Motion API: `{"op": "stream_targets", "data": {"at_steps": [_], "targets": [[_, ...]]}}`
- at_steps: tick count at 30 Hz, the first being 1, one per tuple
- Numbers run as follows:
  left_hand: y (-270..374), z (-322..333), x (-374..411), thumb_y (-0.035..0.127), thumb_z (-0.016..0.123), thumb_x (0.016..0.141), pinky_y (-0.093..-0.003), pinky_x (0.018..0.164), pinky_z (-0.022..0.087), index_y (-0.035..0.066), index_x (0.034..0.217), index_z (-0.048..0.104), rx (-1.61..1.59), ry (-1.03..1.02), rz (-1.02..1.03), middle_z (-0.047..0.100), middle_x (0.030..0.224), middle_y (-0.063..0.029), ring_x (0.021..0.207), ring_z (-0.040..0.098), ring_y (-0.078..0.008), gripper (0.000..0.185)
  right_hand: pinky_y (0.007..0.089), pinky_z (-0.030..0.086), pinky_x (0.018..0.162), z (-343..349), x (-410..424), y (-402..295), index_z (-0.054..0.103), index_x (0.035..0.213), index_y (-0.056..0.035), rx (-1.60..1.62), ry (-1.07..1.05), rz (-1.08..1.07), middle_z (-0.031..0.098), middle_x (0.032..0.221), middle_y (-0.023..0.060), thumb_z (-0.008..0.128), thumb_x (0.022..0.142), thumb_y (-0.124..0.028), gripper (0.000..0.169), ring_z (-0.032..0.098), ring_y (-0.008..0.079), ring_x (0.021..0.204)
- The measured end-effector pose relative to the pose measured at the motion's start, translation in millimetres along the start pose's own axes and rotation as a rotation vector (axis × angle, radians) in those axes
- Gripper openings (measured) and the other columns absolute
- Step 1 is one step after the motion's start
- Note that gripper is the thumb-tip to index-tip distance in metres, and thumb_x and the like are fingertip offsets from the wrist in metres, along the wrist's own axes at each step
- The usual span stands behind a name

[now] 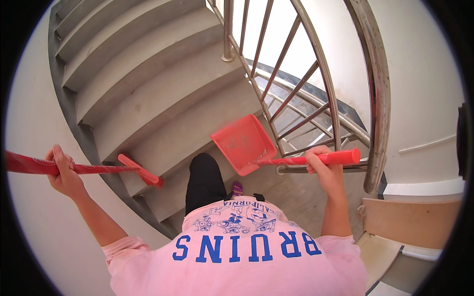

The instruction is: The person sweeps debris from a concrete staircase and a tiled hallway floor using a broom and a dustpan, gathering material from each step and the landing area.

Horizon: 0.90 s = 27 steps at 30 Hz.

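Observation:
My left hand (63, 170) grips the red handle of a broom (98, 169) on the left side. The broom's red head with red bristles (142, 172) is near the left end of a stair step, close to the wall. In my right hand (319, 162) is the handle of a red long-handled dustpan (244, 142), just below its thick red end grip. Its pan is tilted with the inside facing up, over the lower steps beside the railing. Some greyish dust or debris shows inside the pan. Whether the pan touches a step, I cannot tell.
Curved concrete stairs (159, 74) rise toward the upper left along a pale wall with a dark skirting. A metal railing (326, 81) stands at the right, with a lower flight visible through its bars. Wooden boards or furniture (411, 222) sit at the lower right.

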<state>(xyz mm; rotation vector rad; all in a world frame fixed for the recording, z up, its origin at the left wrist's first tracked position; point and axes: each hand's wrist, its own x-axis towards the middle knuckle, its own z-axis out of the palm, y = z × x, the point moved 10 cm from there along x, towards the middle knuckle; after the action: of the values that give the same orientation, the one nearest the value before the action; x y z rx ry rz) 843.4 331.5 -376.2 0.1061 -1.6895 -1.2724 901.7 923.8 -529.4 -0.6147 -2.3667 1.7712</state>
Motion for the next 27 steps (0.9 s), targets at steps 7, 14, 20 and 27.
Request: {"op": "stream_targets", "data": {"at_steps": [7,14,20,27], "targets": [[10.9,-11.9,-13.7,0.014,0.061,0.084,-0.0182,0.045,0.027,0.002,0.082,0.055,-0.012,0.014,0.001,0.043,0.056,0.0027,0.048,0.035,-0.0032,0.013,0.0209,0.039,0.049,5.4,-6.6,63.1,0.059,0.079,-0.003,0.044,-0.015,0.077,0.053,0.063,-0.0001,0.063,0.079,-0.016,0.013,0.049,0.006,0.055],[23.5,-35.1,-33.5,0.013,0.061,0.083,-0.0182,0.046,0.029,0.003,0.082,0.054,-0.003,0.058,-0.006,0.043,0.057,0.0022,0.048,0.036,-0.0036,0.012,0.0238,0.04,0.049,36.4,17.9,147.0,0.06,0.076,-0.0037,-0.009,-0.029,0.075,0.055,0.06,0.0004,0.064,0.077,-0.019,0.016,0.051,0.0074,0.055],[23.2,-55.0,-50.0,0.011,0.06,0.084,-0.0184,0.046,0.029,0.003,0.082,0.053,-0.05,0.049,0.015,0.044,0.059,0.002,0.049,0.036,-0.0039,0.01,0.0285,0.042,0.058,57.0,31.7,148.6,0.06,0.074,-0.0041,-0.16,-0.081,-0.002,0.057,0.062,0.003,0.062,0.076,-0.023,0.019,0.054,0.013,0.06],[30.5,-64.8,-69.9,0.01,0.06,0.084,-0.0184,0.045,0.03,0.003,0.083,0.053,-0.064,0.059,0.029,0.045,0.06,0.0023,0.049,0.037,-0.0042,0.01,0.0299,0.043,0.061,71.0,55.4,162.9,0.059,0.075,-0.004,-0.108,-0.155,-0.032,0.059,0.067,0.0054,0.062,0.076,-0.025,0.022,0.056,0.0145,0.065]]}}
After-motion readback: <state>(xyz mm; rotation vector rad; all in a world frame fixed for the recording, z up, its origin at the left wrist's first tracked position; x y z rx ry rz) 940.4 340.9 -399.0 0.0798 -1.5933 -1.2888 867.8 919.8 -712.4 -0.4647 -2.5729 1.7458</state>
